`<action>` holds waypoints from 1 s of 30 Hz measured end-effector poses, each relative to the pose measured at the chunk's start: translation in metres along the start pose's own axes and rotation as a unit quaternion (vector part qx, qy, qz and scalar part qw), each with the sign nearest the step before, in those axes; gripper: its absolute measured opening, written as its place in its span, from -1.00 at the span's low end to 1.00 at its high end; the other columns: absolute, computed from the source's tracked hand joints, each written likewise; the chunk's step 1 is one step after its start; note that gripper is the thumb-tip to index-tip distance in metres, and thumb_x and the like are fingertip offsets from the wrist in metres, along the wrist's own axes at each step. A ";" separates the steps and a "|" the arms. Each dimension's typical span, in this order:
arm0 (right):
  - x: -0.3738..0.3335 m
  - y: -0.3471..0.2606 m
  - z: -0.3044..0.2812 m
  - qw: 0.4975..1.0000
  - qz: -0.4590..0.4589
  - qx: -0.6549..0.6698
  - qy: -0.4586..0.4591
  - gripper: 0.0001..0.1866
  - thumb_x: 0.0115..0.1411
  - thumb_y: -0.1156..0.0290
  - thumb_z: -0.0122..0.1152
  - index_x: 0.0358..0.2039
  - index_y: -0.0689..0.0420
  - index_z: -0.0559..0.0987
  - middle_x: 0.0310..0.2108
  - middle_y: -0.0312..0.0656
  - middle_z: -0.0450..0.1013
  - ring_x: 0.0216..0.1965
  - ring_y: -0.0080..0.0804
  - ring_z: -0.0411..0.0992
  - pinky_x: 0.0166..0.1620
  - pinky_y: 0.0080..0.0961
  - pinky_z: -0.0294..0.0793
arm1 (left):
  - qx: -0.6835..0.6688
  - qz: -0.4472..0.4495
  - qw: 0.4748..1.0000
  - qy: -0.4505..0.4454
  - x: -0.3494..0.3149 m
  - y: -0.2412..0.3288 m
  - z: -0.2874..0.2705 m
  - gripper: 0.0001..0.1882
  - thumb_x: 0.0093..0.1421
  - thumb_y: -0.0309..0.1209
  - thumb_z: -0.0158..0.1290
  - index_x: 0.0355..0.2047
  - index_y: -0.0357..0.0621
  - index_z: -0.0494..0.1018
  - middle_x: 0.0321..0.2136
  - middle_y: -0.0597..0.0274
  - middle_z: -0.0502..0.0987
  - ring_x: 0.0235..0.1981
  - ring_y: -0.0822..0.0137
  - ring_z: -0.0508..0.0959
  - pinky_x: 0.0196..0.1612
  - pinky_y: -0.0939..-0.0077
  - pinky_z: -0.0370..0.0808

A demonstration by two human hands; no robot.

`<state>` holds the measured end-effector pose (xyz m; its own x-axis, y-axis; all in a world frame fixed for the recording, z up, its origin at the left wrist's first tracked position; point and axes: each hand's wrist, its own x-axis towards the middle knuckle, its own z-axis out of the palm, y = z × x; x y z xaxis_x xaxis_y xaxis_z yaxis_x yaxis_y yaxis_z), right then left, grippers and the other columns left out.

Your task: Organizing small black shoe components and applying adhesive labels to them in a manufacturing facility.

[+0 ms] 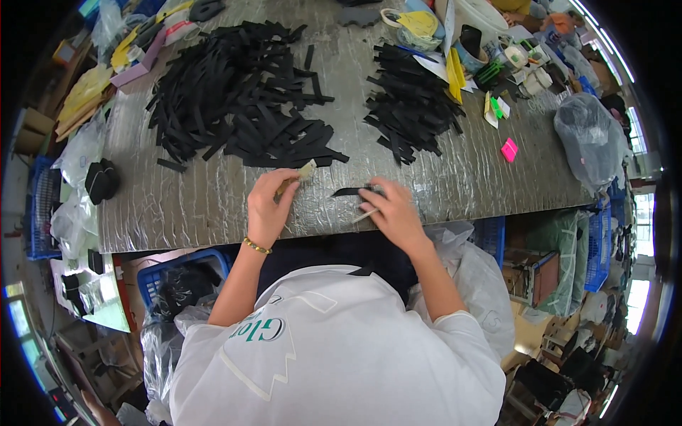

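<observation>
My left hand (271, 202), with a beaded bracelet at the wrist, is closed with thumb and fingers pinching a small flat beige piece (307, 169) at the near edge of a big heap of black strips (213, 92). To its right, the fingertips of my right hand (395, 213) rest at the end of a single short black strip (346, 192) on the table. A thin pale stick (364, 216) juts out to the left from between the fingers of that hand. Its other end is hidden by the hand.
A smaller pile of black strips (413, 103) lies right of centre on the silvery table (490, 188). A pink piece (509, 150), a clear plastic bag (586, 135) and cluttered tubs stand farther right. A blue basket (153, 273) sits below the table's near edge.
</observation>
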<state>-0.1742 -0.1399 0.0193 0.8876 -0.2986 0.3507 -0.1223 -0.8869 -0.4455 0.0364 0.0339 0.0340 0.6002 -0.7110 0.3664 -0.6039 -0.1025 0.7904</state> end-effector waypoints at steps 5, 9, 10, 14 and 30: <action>0.018 0.028 -0.017 0.986 0.100 -0.132 0.029 -0.70 0.14 0.31 0.32 -0.13 0.12 0.61 -0.10 -0.15 0.41 -0.07 -0.11 0.40 -0.05 -0.19 0.35 | -0.001 -0.008 1.000 0.021 0.000 -0.004 -0.002 -0.80 0.10 -0.61 0.20 -0.22 -0.22 0.57 -0.26 0.11 0.63 -0.21 0.08 0.61 -0.14 0.34 0.54; 0.046 0.018 0.012 0.992 0.101 -0.046 0.055 -0.73 0.11 0.36 0.34 -0.18 0.16 0.58 -0.15 -0.12 0.42 -0.09 -0.09 0.41 -0.03 -0.21 0.36 | -0.013 -0.003 1.000 0.025 -0.001 0.001 0.007 -0.80 0.10 -0.61 0.20 -0.22 -0.22 0.57 -0.25 0.10 0.63 -0.20 0.08 0.61 -0.12 0.34 0.53; 0.052 0.012 0.020 0.992 0.119 0.002 0.046 -0.74 0.10 0.36 0.34 -0.21 0.17 0.57 -0.18 -0.12 0.42 -0.11 -0.10 0.42 -0.04 -0.24 0.37 | -0.022 -0.001 1.000 0.023 -0.002 0.002 0.008 -0.80 0.10 -0.60 0.20 -0.22 -0.22 0.57 -0.24 0.10 0.63 -0.20 0.07 0.61 -0.12 0.33 0.53; 0.065 0.006 0.038 0.990 0.117 -0.013 0.073 -0.79 0.11 0.40 0.32 -0.27 0.19 0.57 -0.26 -0.13 0.42 -0.16 -0.12 0.43 -0.08 -0.27 0.38 | -0.030 0.015 0.999 0.019 -0.001 0.008 0.010 -0.80 0.11 -0.61 0.20 -0.22 -0.22 0.57 -0.24 0.09 0.63 -0.20 0.06 0.61 -0.11 0.33 0.54; -0.003 -0.006 0.015 0.998 0.026 -0.007 0.064 -0.79 0.10 0.43 0.32 -0.24 0.19 0.59 -0.27 -0.16 0.47 -0.23 -0.17 0.46 -0.14 -0.31 0.39 | 0.014 0.150 0.979 -0.137 0.001 0.010 0.048 -0.84 0.08 -0.57 0.16 -0.28 -0.21 0.58 -0.24 0.17 0.58 -0.16 0.09 0.55 -0.09 0.25 0.52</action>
<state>-0.1698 -0.1284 0.0089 0.8157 -0.3869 0.4300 -0.1743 -0.8732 -0.4551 0.0058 -0.0011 0.0183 0.2338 -0.8712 0.4317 -0.7472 0.1230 0.6531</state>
